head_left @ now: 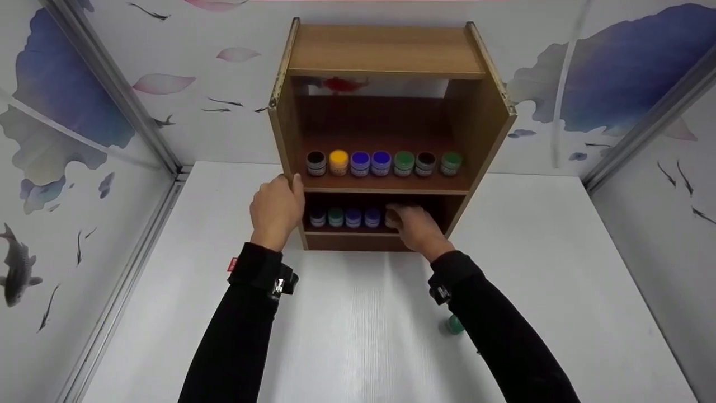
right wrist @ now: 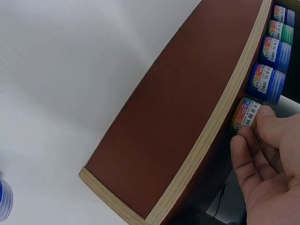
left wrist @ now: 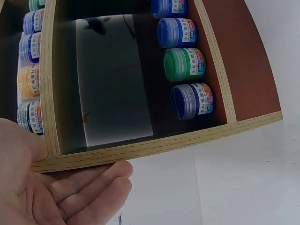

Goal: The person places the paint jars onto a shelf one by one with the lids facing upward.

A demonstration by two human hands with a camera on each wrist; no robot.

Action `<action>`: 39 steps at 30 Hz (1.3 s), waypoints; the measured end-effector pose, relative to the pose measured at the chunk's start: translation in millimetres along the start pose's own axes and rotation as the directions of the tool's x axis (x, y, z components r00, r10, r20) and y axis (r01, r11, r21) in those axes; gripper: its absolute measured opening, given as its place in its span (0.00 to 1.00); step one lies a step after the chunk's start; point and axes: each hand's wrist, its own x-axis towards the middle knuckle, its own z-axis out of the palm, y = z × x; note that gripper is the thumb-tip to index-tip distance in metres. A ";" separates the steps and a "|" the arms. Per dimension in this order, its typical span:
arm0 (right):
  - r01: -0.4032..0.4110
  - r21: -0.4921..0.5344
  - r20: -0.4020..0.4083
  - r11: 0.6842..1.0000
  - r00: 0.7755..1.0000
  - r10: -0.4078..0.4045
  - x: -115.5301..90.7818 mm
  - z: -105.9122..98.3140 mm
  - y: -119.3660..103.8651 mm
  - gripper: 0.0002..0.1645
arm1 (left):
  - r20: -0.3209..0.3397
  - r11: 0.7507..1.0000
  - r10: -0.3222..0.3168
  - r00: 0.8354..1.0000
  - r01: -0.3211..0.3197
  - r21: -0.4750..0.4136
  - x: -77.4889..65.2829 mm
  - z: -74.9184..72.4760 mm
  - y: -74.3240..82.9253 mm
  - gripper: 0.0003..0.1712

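A small wooden shelf unit (head_left: 386, 47) stands on the white table. My left hand (head_left: 277, 210) grips its left side panel (left wrist: 140, 152), the thumb near the front edge and the other fingers along the outside. On the lower shelf, my right hand (head_left: 417, 226) holds an orange-brown labelled paint jar (right wrist: 244, 114) between thumb and fingers, at the right end of a row. Beside it stand a blue paint jar (head_left: 372, 217), another blue one (head_left: 353, 217), a green one (head_left: 335, 216) and a dark blue one (head_left: 318, 216).
The upper shelf carries a row of several paint jars, among them a yellow-lidded jar (head_left: 338, 162) and a green-lidded jar (head_left: 451, 163). A green jar (head_left: 456, 324) is on the table, partly hidden by my right sleeve. Printed wall panels (head_left: 224, 101) surround the table.
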 end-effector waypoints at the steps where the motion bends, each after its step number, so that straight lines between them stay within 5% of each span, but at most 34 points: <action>1: -0.006 -0.002 0.002 1.000 1.000 0.006 0.7 0.4 -0.5 0.24 | -0.001 1.000 0.000 1.000 0.000 -0.001 0.0 0.0 -0.2 0.31; 25: -0.007 0.007 0.020 1.000 1.000 0.007 -1.4 -0.2 -1.5 0.29 | -0.012 1.000 0.007 1.000 -0.007 0.004 0.1 1.6 -1.4 0.32; 39: 0.129 -0.043 -0.141 0.991 0.981 -0.133 -40.8 -16.1 23.3 0.20 | -0.009 1.000 0.007 1.000 -0.007 -0.002 -1.0 0.6 -1.1 0.31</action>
